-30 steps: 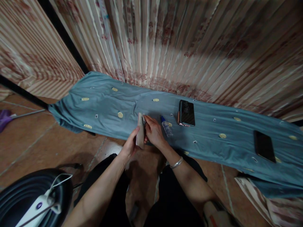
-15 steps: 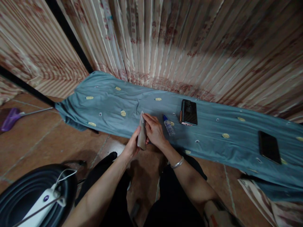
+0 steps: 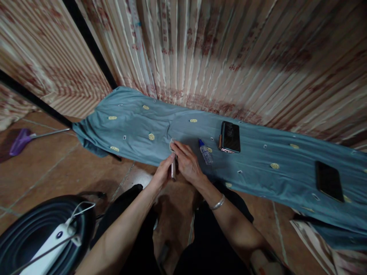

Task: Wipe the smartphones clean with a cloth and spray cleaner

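Observation:
My left hand (image 3: 162, 174) and my right hand (image 3: 187, 163) meet over the near edge of a blue-grey cloth (image 3: 258, 168) spread on the floor. Between them they hold a thin pale flat object (image 3: 173, 168), seen edge-on; what it is cannot be told. My right fingers rest along its top edge, my left fingers grip it from the left. A small clear bottle with a blue cap (image 3: 205, 152) lies on the cloth just right of my right hand.
A phone in a dark case (image 3: 229, 136) lies face up right of the bottle, a second dark phone (image 3: 329, 180) at far right. Striped curtains (image 3: 218, 53) hang behind. A black round object with a white power strip (image 3: 46, 240) sits lower left; a purple broom (image 3: 21, 140) lies far left.
The flat object has turned from showing its broad face to edge-on between my hands. The view has shifted slightly, with the cloth and phones drifting right.

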`<state>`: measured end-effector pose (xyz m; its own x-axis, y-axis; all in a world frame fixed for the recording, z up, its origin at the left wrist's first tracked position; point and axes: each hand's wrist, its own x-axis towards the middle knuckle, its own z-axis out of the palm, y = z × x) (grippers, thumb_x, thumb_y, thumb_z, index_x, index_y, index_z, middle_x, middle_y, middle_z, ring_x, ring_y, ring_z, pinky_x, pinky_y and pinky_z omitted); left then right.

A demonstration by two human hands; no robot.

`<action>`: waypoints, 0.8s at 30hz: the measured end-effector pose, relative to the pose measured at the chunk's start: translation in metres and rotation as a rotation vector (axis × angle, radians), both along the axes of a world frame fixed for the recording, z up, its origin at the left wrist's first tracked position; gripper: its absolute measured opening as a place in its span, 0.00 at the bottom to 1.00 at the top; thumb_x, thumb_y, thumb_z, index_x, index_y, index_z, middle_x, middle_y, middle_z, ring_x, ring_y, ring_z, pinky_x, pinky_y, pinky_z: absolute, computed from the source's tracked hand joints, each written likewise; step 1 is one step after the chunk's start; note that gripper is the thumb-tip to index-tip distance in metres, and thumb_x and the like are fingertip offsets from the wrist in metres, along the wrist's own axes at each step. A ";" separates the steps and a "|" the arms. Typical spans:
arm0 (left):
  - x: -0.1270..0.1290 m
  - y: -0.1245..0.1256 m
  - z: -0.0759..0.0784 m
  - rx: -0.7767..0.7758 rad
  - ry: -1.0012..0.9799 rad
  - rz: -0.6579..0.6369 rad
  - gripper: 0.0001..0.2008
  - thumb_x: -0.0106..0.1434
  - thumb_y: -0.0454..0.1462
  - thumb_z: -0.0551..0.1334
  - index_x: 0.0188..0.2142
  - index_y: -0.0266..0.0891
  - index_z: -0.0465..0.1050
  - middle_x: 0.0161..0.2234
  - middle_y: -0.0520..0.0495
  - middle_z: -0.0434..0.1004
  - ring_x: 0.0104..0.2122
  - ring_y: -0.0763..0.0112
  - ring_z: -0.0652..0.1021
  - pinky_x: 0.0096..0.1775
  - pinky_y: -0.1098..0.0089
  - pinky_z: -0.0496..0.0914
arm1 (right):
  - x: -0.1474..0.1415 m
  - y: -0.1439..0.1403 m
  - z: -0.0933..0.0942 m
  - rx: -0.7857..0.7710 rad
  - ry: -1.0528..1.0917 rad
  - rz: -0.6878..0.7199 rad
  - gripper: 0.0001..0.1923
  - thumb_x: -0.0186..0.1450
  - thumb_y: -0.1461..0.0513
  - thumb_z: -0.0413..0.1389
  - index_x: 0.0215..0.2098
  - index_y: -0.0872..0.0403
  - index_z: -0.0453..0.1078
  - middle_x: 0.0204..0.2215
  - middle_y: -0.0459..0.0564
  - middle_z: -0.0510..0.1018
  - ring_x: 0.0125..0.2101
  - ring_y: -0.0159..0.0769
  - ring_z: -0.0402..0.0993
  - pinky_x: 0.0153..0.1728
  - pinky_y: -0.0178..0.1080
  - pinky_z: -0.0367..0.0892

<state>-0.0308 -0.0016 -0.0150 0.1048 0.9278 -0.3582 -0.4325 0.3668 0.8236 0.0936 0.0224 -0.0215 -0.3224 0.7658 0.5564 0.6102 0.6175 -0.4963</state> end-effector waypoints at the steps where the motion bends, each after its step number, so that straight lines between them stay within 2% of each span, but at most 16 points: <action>1: 0.000 -0.001 0.001 0.005 0.004 -0.003 0.29 0.41 0.57 0.74 0.28 0.35 0.75 0.21 0.54 0.71 0.23 0.74 0.70 0.28 0.71 0.64 | 0.001 0.000 0.001 -0.003 0.003 -0.006 0.25 0.72 0.65 0.42 0.64 0.53 0.66 0.61 0.56 0.72 0.60 0.41 0.69 0.61 0.47 0.68; 6: -0.001 -0.008 0.005 0.021 0.018 -0.061 0.27 0.42 0.57 0.74 0.26 0.37 0.72 0.19 0.55 0.70 0.21 0.76 0.69 0.26 0.73 0.64 | 0.004 0.002 0.006 -0.037 0.052 -0.008 0.27 0.71 0.65 0.43 0.68 0.52 0.60 0.64 0.57 0.69 0.62 0.42 0.66 0.63 0.50 0.65; 9: -0.004 -0.011 0.007 0.013 0.019 -0.050 0.27 0.43 0.56 0.74 0.24 0.37 0.70 0.19 0.54 0.70 0.21 0.76 0.70 0.25 0.73 0.65 | 0.002 0.002 0.007 -0.066 0.088 0.013 0.28 0.71 0.66 0.42 0.68 0.52 0.59 0.64 0.57 0.68 0.63 0.43 0.65 0.63 0.52 0.63; 14: -0.008 -0.013 0.010 -0.044 0.040 -0.032 0.28 0.42 0.59 0.73 0.25 0.37 0.72 0.18 0.53 0.72 0.19 0.73 0.71 0.24 0.71 0.64 | -0.002 0.004 0.005 -0.067 0.122 0.040 0.28 0.70 0.67 0.42 0.68 0.52 0.60 0.63 0.56 0.70 0.62 0.41 0.66 0.63 0.52 0.63; 18: -0.007 -0.014 0.014 -0.065 0.033 -0.037 0.29 0.41 0.60 0.73 0.24 0.36 0.73 0.18 0.51 0.72 0.20 0.72 0.71 0.25 0.71 0.66 | -0.004 0.006 0.003 -0.039 0.144 0.048 0.28 0.70 0.68 0.41 0.66 0.57 0.62 0.62 0.60 0.71 0.62 0.40 0.66 0.62 0.50 0.64; 24: -0.003 -0.014 0.016 -0.082 0.021 -0.030 0.31 0.39 0.60 0.73 0.27 0.35 0.74 0.20 0.51 0.73 0.21 0.72 0.72 0.26 0.70 0.67 | -0.002 0.008 -0.001 -0.077 0.157 0.029 0.27 0.71 0.65 0.41 0.67 0.54 0.61 0.62 0.58 0.71 0.63 0.41 0.66 0.63 0.52 0.63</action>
